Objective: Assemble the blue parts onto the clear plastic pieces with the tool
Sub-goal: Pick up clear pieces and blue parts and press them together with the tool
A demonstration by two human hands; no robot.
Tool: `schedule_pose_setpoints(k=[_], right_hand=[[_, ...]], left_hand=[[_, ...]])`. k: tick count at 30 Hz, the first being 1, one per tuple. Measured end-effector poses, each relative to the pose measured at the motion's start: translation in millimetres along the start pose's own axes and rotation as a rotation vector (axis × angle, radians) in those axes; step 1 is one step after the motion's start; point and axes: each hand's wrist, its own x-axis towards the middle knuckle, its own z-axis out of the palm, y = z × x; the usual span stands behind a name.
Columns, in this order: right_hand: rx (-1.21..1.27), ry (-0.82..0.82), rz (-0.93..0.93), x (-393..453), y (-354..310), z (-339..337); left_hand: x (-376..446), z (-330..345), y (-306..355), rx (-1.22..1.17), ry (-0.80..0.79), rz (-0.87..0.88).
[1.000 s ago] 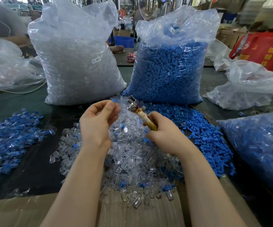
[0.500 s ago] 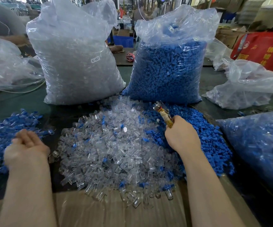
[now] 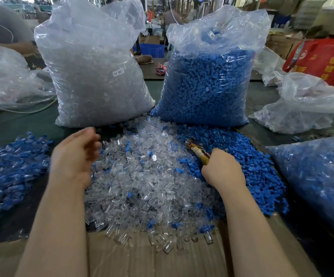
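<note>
A heap of clear plastic pieces [image 3: 148, 182] lies in front of me, with a few blue parts mixed in. To its right spreads a pile of loose blue parts [image 3: 248, 162]. My right hand [image 3: 222, 168] grips the taped handle of a small metal tool [image 3: 197, 151], its head low over the edge of the blue pile. My left hand [image 3: 74, 156] hovers blurred over the left edge of the clear heap, fingers loosely curled and holding nothing that I can see. A pile of assembled blue-and-clear pieces [image 3: 10, 168] lies at the far left.
A tall bag of clear pieces [image 3: 94, 72] and a bag of blue parts [image 3: 208, 76] stand behind the heaps. More bags sit at the left [image 3: 8, 80], right [image 3: 306, 104] and near right [image 3: 318, 176]. Cardboard [image 3: 138, 258] covers the near edge.
My left hand went out to the assembled pile at the left, then came back toward the clear heap. My right hand moved the tool rightward and down to the blue pile.
</note>
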Motion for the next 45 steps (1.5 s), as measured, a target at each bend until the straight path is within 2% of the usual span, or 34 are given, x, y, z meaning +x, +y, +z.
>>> schedule_pose_setpoints(k=[2, 5, 8, 11, 18, 23, 28, 34, 40, 45], right_hand=[[0.014, 0.000, 0.016, -0.2, -0.7, -0.5], [0.040, 0.028, 0.021, -0.6, -0.9, -0.4], [0.075, 0.083, 0.013, -0.8, -1.6, 0.4], [0.124, 0.132, 0.010, 0.2, -3.4, -0.5], [0.335, 0.170, -0.118, -0.2, -6.8, -1.4], [0.331, 0.187, -0.186, -0.9, -8.3, -1.7], [0.470, 0.190, -0.169, -1.9, -10.2, -4.0], [0.654, 0.202, -0.170, -2.1, -10.9, -6.7], [0.772, 0.164, -0.233, -3.3, -13.1, -4.4], [0.815, 0.123, -0.275, -3.8, -12.6, -2.3]], left_hand=[[-10.3, 21.2, -8.8, 0.458, -0.138, 0.092], [-23.3, 41.6, -25.9, 0.911, -0.275, 0.179], [-25.9, 53.4, -37.2, 1.193, -0.297, 0.219], [-23.2, 55.9, -42.5, 1.275, -0.291, 0.262], [-28.9, 61.5, -46.3, 1.318, -0.287, 0.376], [-25.1, 59.1, -48.5, 1.296, -0.303, 0.378], [-27.0, 59.9, -42.5, 0.950, -0.296, 0.316], [-35.1, 67.1, -35.1, 0.523, -0.394, 0.142], [-37.4, 72.7, -35.5, 0.314, -0.412, 0.030], [-39.4, 75.0, -34.9, 0.309, -0.443, 0.008]])
